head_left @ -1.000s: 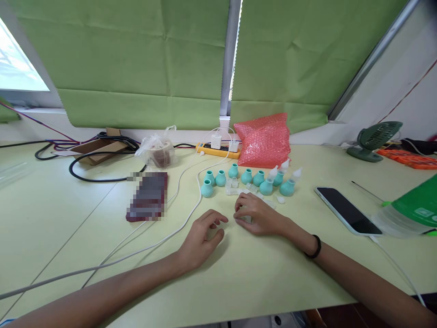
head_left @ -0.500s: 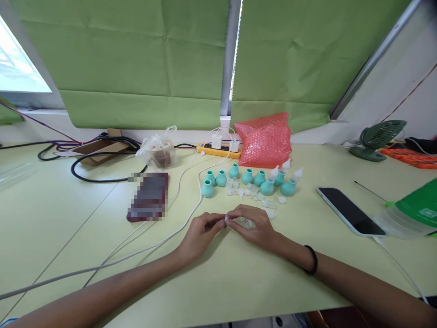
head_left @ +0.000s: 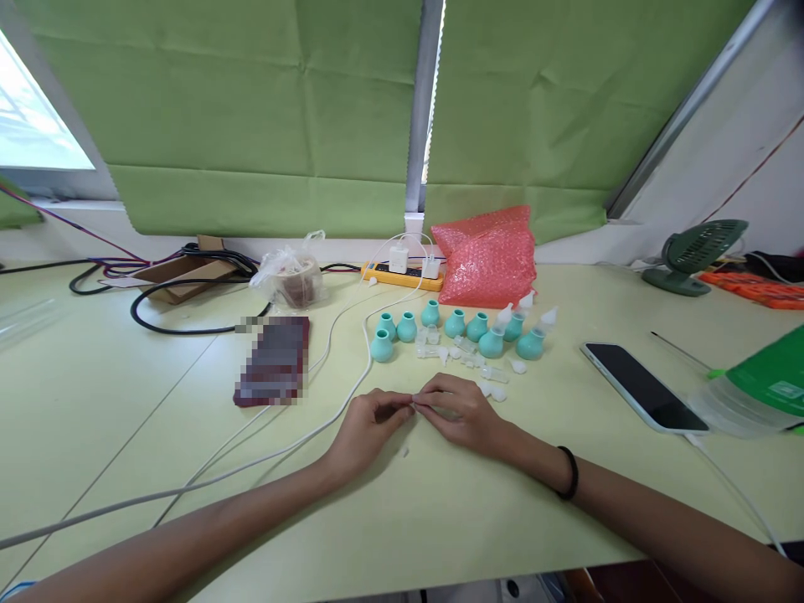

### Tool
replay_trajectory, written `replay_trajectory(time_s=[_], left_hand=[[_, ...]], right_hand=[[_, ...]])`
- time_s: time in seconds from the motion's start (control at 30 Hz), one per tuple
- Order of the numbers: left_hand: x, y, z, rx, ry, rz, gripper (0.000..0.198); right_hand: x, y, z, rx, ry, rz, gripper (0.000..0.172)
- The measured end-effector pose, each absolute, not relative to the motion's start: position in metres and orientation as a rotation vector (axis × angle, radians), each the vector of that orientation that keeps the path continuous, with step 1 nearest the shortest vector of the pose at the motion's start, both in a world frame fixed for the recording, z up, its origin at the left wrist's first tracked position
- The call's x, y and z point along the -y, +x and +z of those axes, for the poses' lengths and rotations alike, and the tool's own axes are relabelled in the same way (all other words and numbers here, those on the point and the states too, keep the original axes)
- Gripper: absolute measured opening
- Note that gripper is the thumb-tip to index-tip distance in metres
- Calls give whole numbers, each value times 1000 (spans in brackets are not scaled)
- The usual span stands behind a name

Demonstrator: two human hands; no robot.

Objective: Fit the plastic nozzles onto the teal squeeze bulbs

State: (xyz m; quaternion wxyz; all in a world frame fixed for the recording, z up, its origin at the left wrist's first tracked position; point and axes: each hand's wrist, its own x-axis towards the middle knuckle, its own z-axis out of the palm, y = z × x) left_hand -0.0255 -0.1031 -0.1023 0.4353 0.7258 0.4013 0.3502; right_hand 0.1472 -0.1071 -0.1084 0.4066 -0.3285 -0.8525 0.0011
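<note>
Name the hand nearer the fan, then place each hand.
Right. The right hand is left of the fan and closer to the viewer; the left hand is also closer, but farther left.

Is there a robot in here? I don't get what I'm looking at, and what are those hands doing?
No robot here! Those are a person's own bare hands, the left hand and the right hand. The camera is worn on the person's head, so you look forward and down, almost as they do.

On the pale table stand nine teal bulbs, three with see-through tips on top. Near them lie loose see-through pieces. Farther back is pink bubble wrap, and a phone lies off to the right.

The hands meet at their fingers. They may be pinching something, but it's too tiny to make out.
</note>
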Motion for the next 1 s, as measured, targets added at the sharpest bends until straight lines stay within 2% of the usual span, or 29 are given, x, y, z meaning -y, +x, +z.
replay_trajectory(time_s=[0.13,0.23,0.33,0.43,0.53,0.67,0.83,1.0], left_hand=[[117,-28,-95,-1002,2267,1122,18],[127,-28,-93,-903,2862,870,15],[130,-26,-97,-1036,3146,566,19],[127,-26,-104,-890,3300,644,26],[123,-28,-108,-489,3347,879,34],[121,-29,-110,-137,3291,997,38],[117,-30,-111,-487,3146,1063,40],[113,-30,-104,-963,2707,761,27]], right_hand=[[103,154,-105,2063,-895,-61,12],[97,162,-99,2060,-1013,-177,15],[89,170,-94,2121,-1233,-305,33],[84,175,-95,2213,-1475,-346,47],[81,176,-100,2308,-1579,-298,42],[82,173,-104,2367,-1489,-242,29],[83,168,-105,2354,-1301,-230,14],[85,169,-103,2337,-1076,-250,13]])
